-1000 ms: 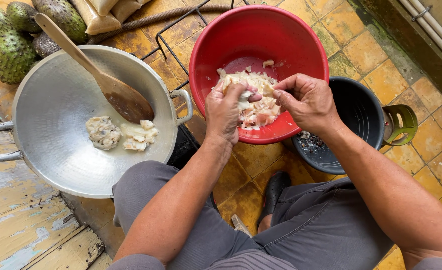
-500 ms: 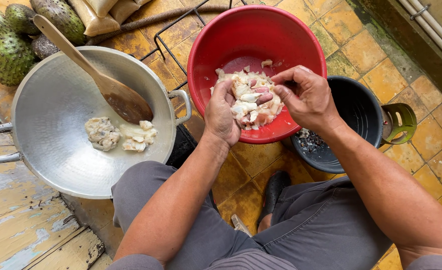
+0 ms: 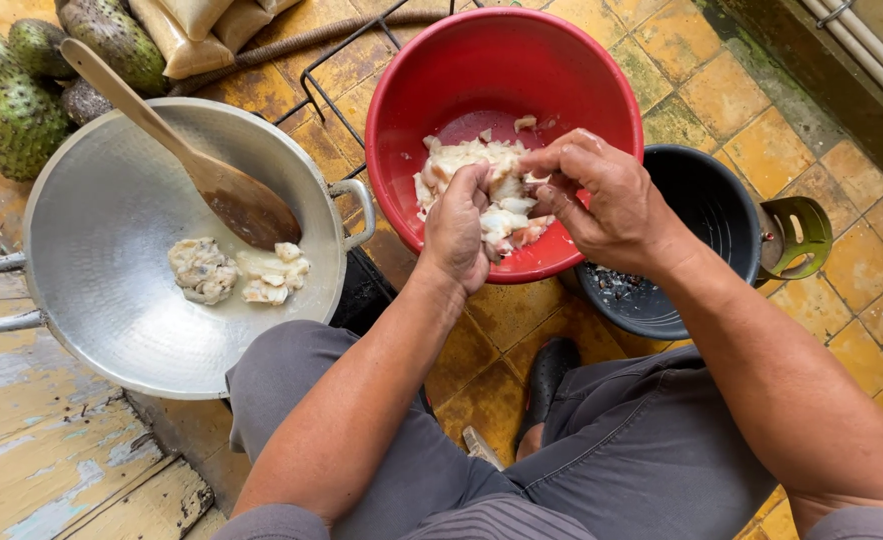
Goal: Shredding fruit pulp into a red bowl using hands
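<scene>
pale pulp [image 3: 491, 215] perhaps half hidden behind both hands

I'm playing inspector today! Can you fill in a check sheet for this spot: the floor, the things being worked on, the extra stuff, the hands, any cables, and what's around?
Surface: worn yellow tiled floor; peeling painted boards at lower left.
Job's things: red bowl holding pale fruit flesh.
Clutter: metal wok with wooden spoon and some flesh; black bucket; spiky green fruits.
Grippers: left hand and right hand both pinch flesh over the bowl.
Cables: nothing seen.
Surroundings: wire rack, pale sacks at top.
</scene>
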